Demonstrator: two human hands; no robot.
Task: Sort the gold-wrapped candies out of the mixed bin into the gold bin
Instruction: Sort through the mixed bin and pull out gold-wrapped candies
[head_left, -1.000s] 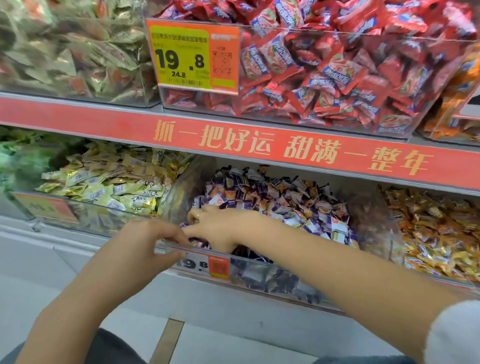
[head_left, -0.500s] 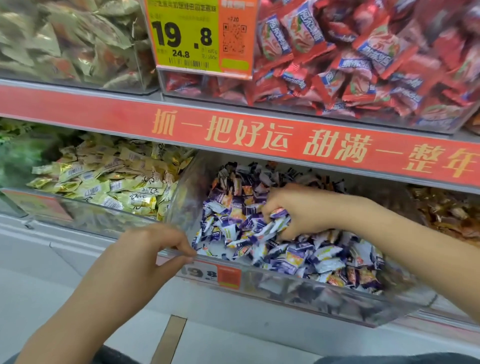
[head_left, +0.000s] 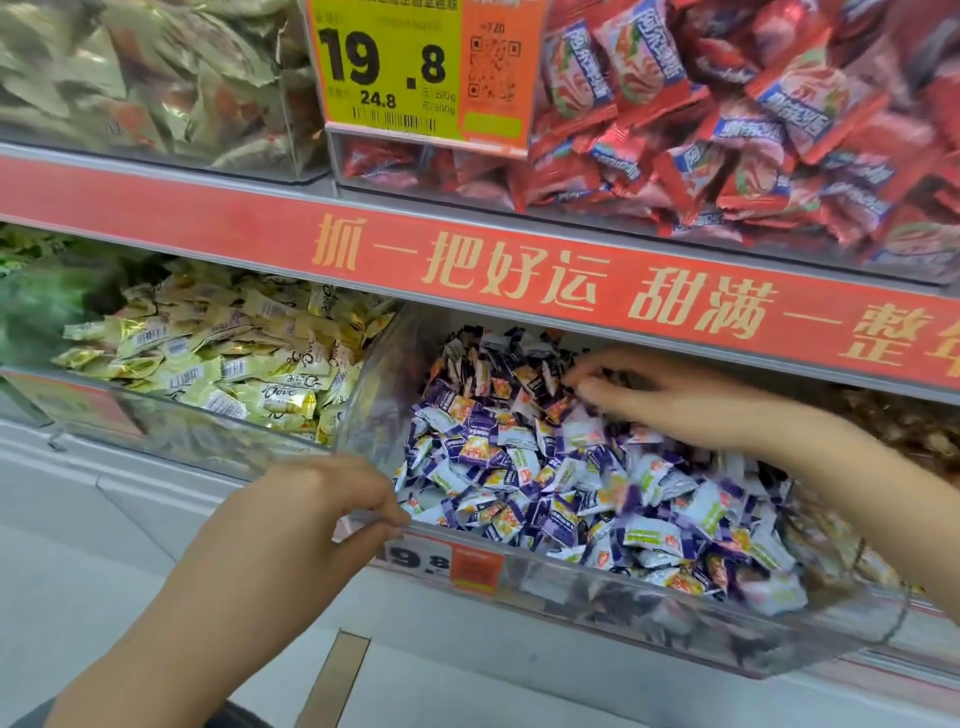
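Shop shelving fills your view: a red banner strip (head_left: 519, 270) crosses from 9 to 3 o'clock, with two clear bins showing above it and several below.

Since a second ago your right hand (head_left: 670, 395) has gone from the front left corner of the mixed bin (head_left: 597, 577), beside your left hand, to the back of the pile at about 2 o'clock. Its fingers curl down into the purple-and-white candies (head_left: 545, 467); whether they pinch anything, you cannot tell. Your left hand (head_left: 306, 514) has stayed put, thumb and fingers gripping the bin's front rim at 7 o'clock. That reads as a fresh search deeper in, not a carry.

Counts: two hands, two price tags, the big yellow price tag (head_left: 415, 73) above and a small orange one (head_left: 475, 569) on the mixed bin. Wrapped candies are far too many to count. No gold-wrapped candy shows plainly in the mixed pile. The gold bin (head_left: 171, 421) sits just beside it at 9 o'clock, heaped with pale gold packets (head_left: 234, 353).
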